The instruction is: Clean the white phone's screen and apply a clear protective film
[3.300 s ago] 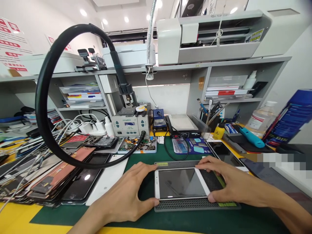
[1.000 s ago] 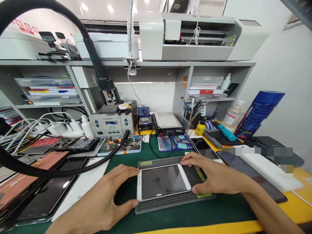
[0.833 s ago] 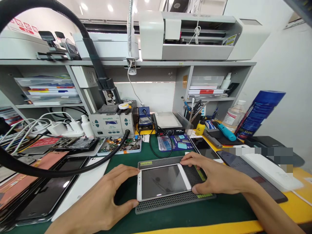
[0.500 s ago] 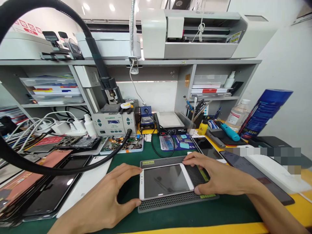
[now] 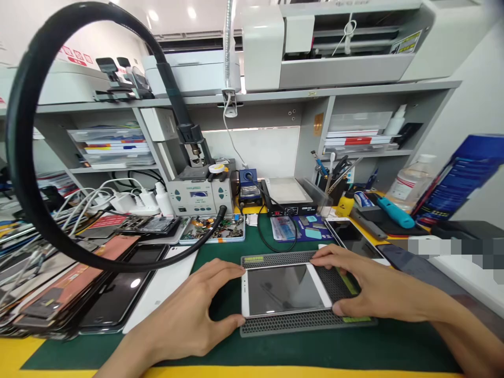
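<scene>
A white-framed smartphone (image 5: 284, 290) with a dark screen lies sideways, face up, on a grey perforated pad (image 5: 301, 320). My left hand (image 5: 197, 310) grips its left end, the index finger at the far corner and the thumb at the near one. At the right end, my right hand (image 5: 366, 286) holds the phone the same way, fingertips on the far corner and thumb by the near corner. Both palms stay off the screen. The phone's underside is hidden against the pad.
A black hose (image 5: 23, 157) loops above the left side from a grey soldering station (image 5: 197, 197). Stacked phone parts (image 5: 79, 283) lie left. Behind the pad stand a small heating plate (image 5: 289, 191) and a tray of circuit boards (image 5: 212, 228). Another white phone (image 5: 352, 239) lies right.
The view has shifted, so the bench appears farther right in the picture. Both hands keep the same hold, and the phone stays in place on the pad.
</scene>
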`<state>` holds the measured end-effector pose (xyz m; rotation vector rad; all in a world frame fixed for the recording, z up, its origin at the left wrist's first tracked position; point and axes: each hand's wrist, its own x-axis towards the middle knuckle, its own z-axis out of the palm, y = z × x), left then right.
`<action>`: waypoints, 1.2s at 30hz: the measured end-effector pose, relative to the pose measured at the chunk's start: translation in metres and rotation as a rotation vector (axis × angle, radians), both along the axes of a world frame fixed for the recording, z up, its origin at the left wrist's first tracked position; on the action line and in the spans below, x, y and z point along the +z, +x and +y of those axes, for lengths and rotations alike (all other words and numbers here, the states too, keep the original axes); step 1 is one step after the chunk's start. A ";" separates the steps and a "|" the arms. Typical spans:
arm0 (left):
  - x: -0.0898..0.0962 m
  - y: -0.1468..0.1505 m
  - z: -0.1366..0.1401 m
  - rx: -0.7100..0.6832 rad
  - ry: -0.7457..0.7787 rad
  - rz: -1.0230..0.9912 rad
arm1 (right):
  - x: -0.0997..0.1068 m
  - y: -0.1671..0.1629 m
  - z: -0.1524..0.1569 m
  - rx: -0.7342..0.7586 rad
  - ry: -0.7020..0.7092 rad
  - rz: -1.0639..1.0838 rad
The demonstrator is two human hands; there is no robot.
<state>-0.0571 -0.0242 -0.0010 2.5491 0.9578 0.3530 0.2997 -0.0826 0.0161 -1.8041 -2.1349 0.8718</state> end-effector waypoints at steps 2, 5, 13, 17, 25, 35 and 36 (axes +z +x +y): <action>0.001 0.001 -0.001 0.002 -0.010 -0.009 | -0.005 0.003 0.001 0.006 0.027 0.006; 0.003 0.002 -0.001 0.006 -0.023 -0.018 | -0.009 0.006 0.002 0.011 0.023 -0.001; 0.005 0.002 -0.002 0.007 -0.034 -0.043 | -0.013 0.008 0.004 0.016 0.034 -0.021; 0.006 0.002 -0.003 0.012 -0.036 -0.051 | -0.013 0.008 0.003 0.025 0.030 -0.022; 0.006 0.003 -0.002 0.006 -0.035 -0.074 | -0.011 0.008 0.003 0.023 0.001 -0.032; 0.003 0.001 -0.001 -0.025 -0.013 0.025 | 0.004 -0.003 0.000 0.036 -0.034 -0.031; 0.003 0.000 -0.001 -0.028 -0.010 0.024 | 0.006 -0.004 0.000 0.033 -0.043 -0.031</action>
